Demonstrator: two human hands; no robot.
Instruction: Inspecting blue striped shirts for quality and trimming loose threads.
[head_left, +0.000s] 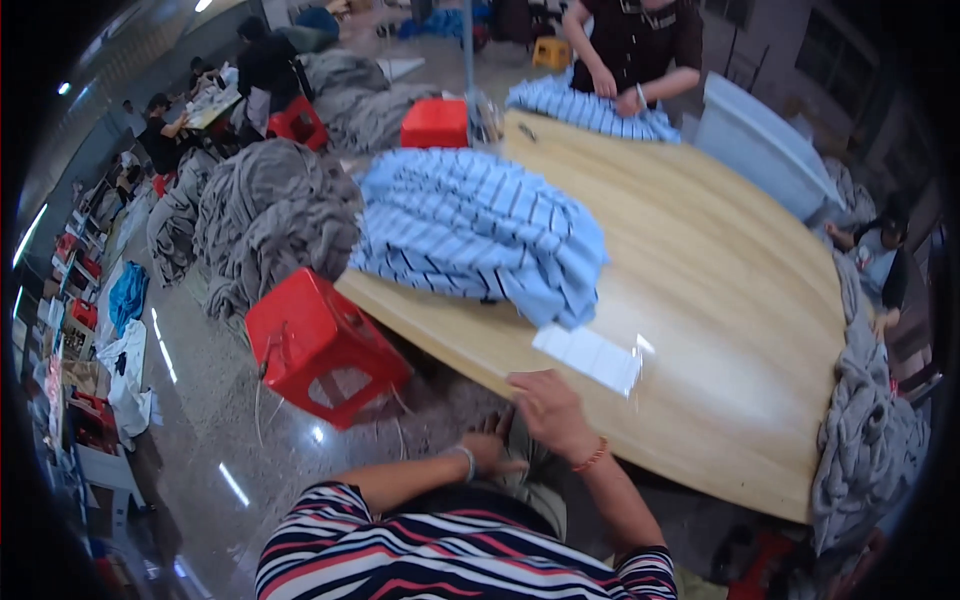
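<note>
My left hand (pixel 488 453) lies low over my lap, fingers apart and thumb stretched out, with nothing seen in it. Beside the near edge of the wooden table (pixel 720 290), my right hand (pixel 553 412) is closed, fingers curled. Whether it holds anything is hidden. A white sheet (pixel 588 357) with clear plastic at its end lies on the table just beyond that hand. Farther left, a heap of light blue cloth (pixel 480 225) with dark stripes covers the table's corner.
A red stool (pixel 320 345) stands left of the table, before piled grey cloth (pixel 275 205). Across the table a person (pixel 640 45) handles blue striped cloth (pixel 590 108) beside a pale blue tub (pixel 765 150). Grey cloth (pixel 865 440) hangs along the right edge, near another person (pixel 880 260).
</note>
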